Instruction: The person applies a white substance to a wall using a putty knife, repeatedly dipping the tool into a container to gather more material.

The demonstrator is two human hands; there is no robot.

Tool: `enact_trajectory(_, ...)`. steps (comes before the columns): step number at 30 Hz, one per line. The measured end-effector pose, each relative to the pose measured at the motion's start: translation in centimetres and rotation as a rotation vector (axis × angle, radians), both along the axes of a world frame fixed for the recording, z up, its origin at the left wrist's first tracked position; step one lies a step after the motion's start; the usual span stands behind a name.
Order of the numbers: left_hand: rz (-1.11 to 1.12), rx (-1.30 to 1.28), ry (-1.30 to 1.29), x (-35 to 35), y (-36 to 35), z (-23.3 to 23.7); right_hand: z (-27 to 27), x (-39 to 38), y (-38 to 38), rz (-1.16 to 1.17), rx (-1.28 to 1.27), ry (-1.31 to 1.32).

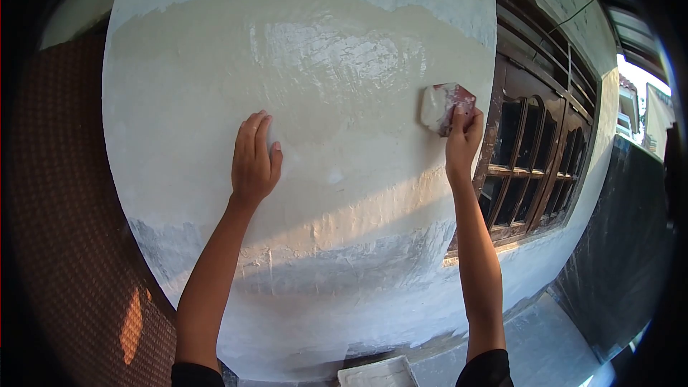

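A pale wall (193,136) fills the middle of the head view, with a wet, glossy coat across its upper part. Against it lies my left hand (256,161), fingers stretched out and thumb a little apart, holding nothing. On the right, close to the window frame, my right hand (464,145) pinches a dark red putty scraper (464,95) between thumb and fingers. White paste smears the scraper, thickest along its left side. Shiny, rippled marks in the coat lie between and above the hands.
A brown wooden window (541,150) with barred panes stands just right of my right hand. Woven brown matting (79,193) hangs at the left. Below are a whitish tray (378,374) and a grey ledge (545,337). A dark panel (616,244) stands at the far right.
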State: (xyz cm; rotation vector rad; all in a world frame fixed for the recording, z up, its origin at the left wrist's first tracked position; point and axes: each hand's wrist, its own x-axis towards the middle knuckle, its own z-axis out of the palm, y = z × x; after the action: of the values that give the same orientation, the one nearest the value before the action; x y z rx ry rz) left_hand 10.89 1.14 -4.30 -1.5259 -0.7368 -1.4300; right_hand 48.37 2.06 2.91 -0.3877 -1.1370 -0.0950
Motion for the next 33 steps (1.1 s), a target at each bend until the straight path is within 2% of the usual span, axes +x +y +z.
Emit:
enact_trajectory(2, -0.012, 0.007, -0.003, -0.1, 0.1, -0.1, -1.3, -1.8, -1.3, -0.094, -0.050, -0.372)
enact_trajectory(3, -0.014, 0.004, -0.001, -0.1, 0.1, -0.1, -1.8, -1.3, -0.5, -0.322, -0.092, -0.497)
enact_trajectory(4, -0.015, 0.004, -0.003, -0.1, 0.1, 0.0, -1.6, -0.6, 0.1, -0.323, -0.095, -0.494)
enact_trajectory(6, -0.018, 0.002, -0.009, -0.1, 0.1, -0.2, -0.2, 1.0, 0.8, -0.027, -0.159, -0.102)
enact_trajectory(7, -0.014, -0.007, -0.008, 0.0, 0.1, -0.3, 0.4, 1.5, 1.0, -0.153, -0.072, 0.037)
enact_trajectory(8, -0.008, -0.011, -0.006, 0.0, 0.1, -0.2, 0.8, 0.6, -0.6, -0.146, -0.097, 0.133)
enact_trajectory(10, -0.006, -0.010, -0.010, -0.1, 0.1, -0.1, 0.3, -0.2, 0.2, 0.001, -0.007, -0.034)
enact_trajectory(11, -0.005, -0.012, -0.010, -0.1, 0.1, -0.2, 0.0, -1.4, -1.1, -0.008, -0.050, -0.220)
enact_trajectory(12, -0.008, -0.014, -0.009, -0.1, 0.1, -0.1, -0.2, -2.4, -1.6, -0.096, -0.037, -0.394)
enact_trajectory(14, -0.016, -0.009, 0.001, -0.2, 0.1, -0.2, 0.1, -2.1, -0.7, -0.584, 0.104, -0.596)
enact_trajectory(16, -0.014, -0.007, 0.007, -0.1, 0.1, -0.2, 1.4, -1.1, -0.2, -0.260, -0.046, -0.265)
enact_trajectory(17, -0.009, 0.000, 0.008, -0.2, 0.0, -0.1, 2.2, -0.8, -0.7, -0.175, -0.113, -0.101)
enact_trajectory(18, -0.006, 0.002, 0.004, -0.2, 0.1, -0.1, 2.6, -1.0, -0.7, -0.131, -0.033, 0.022)
enact_trajectory(20, -0.005, 0.006, -0.002, -0.2, 0.2, -0.2, 2.7, -1.9, -1.3, -0.022, 0.014, -0.096)
enact_trajectory(22, -0.012, 0.000, 0.001, -0.2, 0.1, -0.1, 1.7, -4.1, -2.0, -0.098, -0.009, -0.413)
enact_trajectory(23, -0.016, -0.004, 0.003, -0.2, 0.1, -0.1, 1.5, -4.4, -1.2, -0.354, 0.091, -0.579)
enact_trajectory(24, -0.018, -0.008, 0.008, -0.2, 0.1, -0.2, 1.7, -4.1, -0.8, -0.355, 0.086, -0.575)
enact_trajectory(26, -0.021, -0.023, -0.001, -0.3, 0.2, -0.2, 2.7, -3.7, -0.4, -0.334, -0.045, -0.381)
enact_trajectory(28, -0.014, -0.008, -0.001, -0.2, 0.2, -0.2, 3.9, -2.9, -0.9, -0.124, -0.055, -0.166)
enact_trajectory(30, -0.007, 0.004, -0.003, -0.3, 0.1, -0.2, 4.5, -2.6, -1.1, -0.042, 0.019, -0.133)
enact_trajectory(32, -0.021, -0.006, -0.002, -0.2, 0.1, -0.2, 3.9, -3.0, -1.0, -0.063, 0.015, -0.333)
enact_trajectory(33, -0.023, -0.008, -0.002, -0.1, 0.2, -0.3, 3.6, -3.3, -1.2, -0.180, 0.038, -0.442)
